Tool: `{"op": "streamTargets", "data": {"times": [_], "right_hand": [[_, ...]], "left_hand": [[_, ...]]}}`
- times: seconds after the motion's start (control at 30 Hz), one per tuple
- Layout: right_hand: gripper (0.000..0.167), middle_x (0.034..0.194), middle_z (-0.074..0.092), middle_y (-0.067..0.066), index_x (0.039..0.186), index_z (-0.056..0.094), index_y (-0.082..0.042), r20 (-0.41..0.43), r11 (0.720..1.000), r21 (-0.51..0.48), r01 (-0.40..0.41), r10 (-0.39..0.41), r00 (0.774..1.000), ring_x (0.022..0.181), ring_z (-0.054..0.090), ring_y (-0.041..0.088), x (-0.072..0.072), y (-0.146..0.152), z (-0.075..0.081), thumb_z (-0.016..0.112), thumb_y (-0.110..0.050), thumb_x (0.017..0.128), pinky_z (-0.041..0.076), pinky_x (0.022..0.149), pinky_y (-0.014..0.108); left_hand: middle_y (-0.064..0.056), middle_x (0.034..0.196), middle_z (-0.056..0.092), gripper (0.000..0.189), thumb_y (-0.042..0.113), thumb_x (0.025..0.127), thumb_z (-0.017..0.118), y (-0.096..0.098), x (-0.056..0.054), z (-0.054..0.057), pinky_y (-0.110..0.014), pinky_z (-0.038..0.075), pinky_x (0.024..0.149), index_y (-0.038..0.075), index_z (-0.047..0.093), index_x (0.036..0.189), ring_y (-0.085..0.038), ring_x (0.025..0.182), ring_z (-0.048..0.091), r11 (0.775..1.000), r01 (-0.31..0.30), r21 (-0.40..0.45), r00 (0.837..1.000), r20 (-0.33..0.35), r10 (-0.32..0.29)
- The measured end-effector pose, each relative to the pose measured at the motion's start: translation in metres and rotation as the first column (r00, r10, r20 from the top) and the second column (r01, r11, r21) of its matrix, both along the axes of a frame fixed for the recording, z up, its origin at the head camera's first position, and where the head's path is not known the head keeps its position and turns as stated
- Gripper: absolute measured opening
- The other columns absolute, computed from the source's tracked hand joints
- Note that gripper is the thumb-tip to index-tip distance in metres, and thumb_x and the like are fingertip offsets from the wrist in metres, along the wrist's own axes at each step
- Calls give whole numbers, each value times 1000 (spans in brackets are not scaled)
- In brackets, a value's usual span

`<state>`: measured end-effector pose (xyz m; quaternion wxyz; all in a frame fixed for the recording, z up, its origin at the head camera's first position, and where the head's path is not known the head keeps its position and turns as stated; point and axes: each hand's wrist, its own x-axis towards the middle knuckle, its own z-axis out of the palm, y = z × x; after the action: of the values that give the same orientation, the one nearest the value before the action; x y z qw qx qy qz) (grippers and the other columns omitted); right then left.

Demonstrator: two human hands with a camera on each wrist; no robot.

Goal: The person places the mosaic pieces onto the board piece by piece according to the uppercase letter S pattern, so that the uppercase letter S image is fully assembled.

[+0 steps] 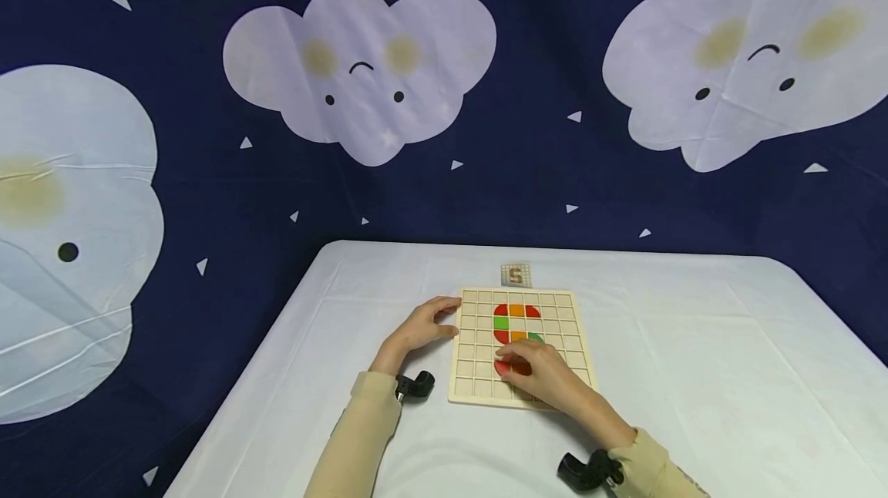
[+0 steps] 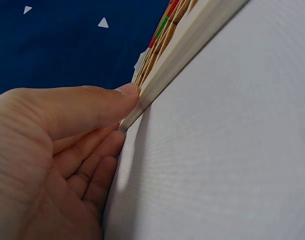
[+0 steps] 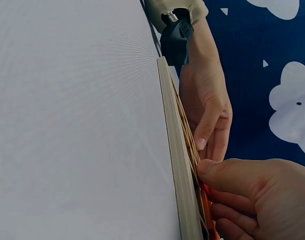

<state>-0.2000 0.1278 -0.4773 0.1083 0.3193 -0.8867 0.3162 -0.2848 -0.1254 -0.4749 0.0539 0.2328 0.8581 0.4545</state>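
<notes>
A square wooden grid board (image 1: 475,388) lies on the table, with red, orange and green tiles in several of its cells. My left hand (image 1: 423,327) rests at the board's left edge, thumb and fingertips touching the rim. Over the lower middle of the grid, my right hand (image 1: 544,376) has thumb and index finger closed at a red tile (image 1: 501,368) with a rounded corner. The right wrist view shows red (image 3: 205,190) right beside the thumb tip; the fingers partly hide it. Farther up sit an orange square tile (image 1: 516,311) and a green square tile (image 1: 501,323).
A small card (image 1: 516,275) with an S-shaped pattern on a grid lies just behind the board. White cloth covers the table (image 1: 694,344). Beyond it hangs a dark blue backdrop (image 1: 534,197) with cloud shapes. Each wrist carries a black camera mount (image 1: 583,472).
</notes>
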Motion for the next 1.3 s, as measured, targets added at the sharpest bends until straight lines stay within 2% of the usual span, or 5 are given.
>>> {"op": "streamTargets", "data": {"times": [0.3, 0.67, 0.83, 1.07, 1.3], "right_hand": [[26, 100, 67, -2, 106, 69, -10, 17, 1000, 11, -8, 8, 1000, 94, 60, 15, -1, 5, 5, 75, -17, 81, 50, 82, 38], [44, 124, 60, 13, 126, 60, -5, 17, 940, -235, 249, -252, 968, 107, 57, 38, -24, 72, 94, 67, -28, 89, 46, 87, 55], [58, 135, 48, 23, 138, 46, -1, 67, 952, -85, 293, -288, 955, 116, 48, 46, -30, 82, 96, 62, -31, 92, 41, 93, 59], [85, 151, 13, 29, 151, 16, -4, 178, 907, 277, 318, -374, 910, 134, 15, 49, -32, 67, 77, 61, -43, 90, 3, 101, 72], [84, 151, 7, 29, 149, 17, -1, 190, 843, 390, 371, -468, 863, 135, 4, 51, -31, 64, 72, 58, -44, 91, -15, 95, 73]], "left_hand": [[-13, 129, 53, 55, 2, 81, 71, 1, 2, 0, -38, 40, 101, -1, 51, 133, -27, 113, 50, 1000, -14, -1, 1000, 4, 14], [-14, 129, 53, 51, 6, 86, 66, 2, 0, 4, -38, 38, 102, -1, 51, 133, -27, 116, 50, 1000, -4, -7, 1000, 24, 4], [-16, 140, 44, 50, 18, 94, 57, 7, 8, 17, -42, 29, 108, 0, 44, 139, -31, 130, 38, 992, 8, -130, 997, 75, 2], [-21, 151, 22, 61, 35, 99, 48, 26, 24, 49, -52, 27, 107, 8, 26, 149, -40, 135, 26, 883, -95, -460, 992, -122, 44], [-18, 153, 18, 64, 43, 98, 44, 32, 29, 56, -55, 25, 107, 17, 19, 152, -40, 136, 22, 772, -226, -595, 960, -270, 73]]}}
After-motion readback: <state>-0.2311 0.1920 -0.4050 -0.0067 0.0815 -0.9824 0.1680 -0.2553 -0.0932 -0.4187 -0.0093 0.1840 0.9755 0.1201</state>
